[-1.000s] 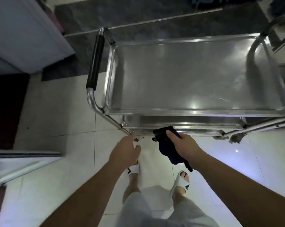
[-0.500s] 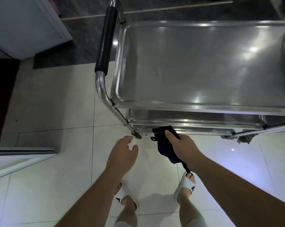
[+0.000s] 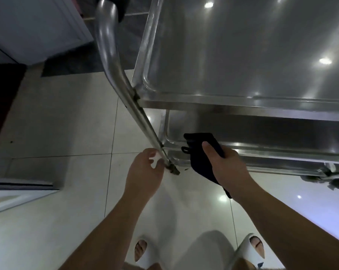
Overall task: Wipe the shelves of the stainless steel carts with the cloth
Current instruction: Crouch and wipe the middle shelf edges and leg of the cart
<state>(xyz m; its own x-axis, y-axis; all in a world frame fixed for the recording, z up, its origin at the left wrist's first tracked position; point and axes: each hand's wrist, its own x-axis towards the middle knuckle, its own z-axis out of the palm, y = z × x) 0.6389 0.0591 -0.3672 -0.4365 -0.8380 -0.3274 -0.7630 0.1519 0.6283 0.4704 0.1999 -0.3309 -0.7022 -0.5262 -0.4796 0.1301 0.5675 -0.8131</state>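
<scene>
Right now your right hand (image 3: 226, 168) grips the dark cloth (image 3: 200, 152), fingers curled round it with the thumb pressed on top, and holds it against the front lip of the cart's (image 3: 145, 55) lower shelf (image 3: 262, 133). One end of the cloth pokes up past your thumb onto that shelf; the other end trails down below your wrist. Directly above your grip sits the top shelf (image 3: 242, 45), a shallow steel tray with only light reflections on it. Just left of the cloth, the slanted frame tube (image 3: 129, 94) runs down to its foot, and your left hand (image 3: 145, 172) is loosely curled there, fingertips at the tube, holding nothing that you can make out. Below both hands lie pale floor tiles (image 3: 67, 123) and your white sandals (image 3: 250, 250).
</scene>
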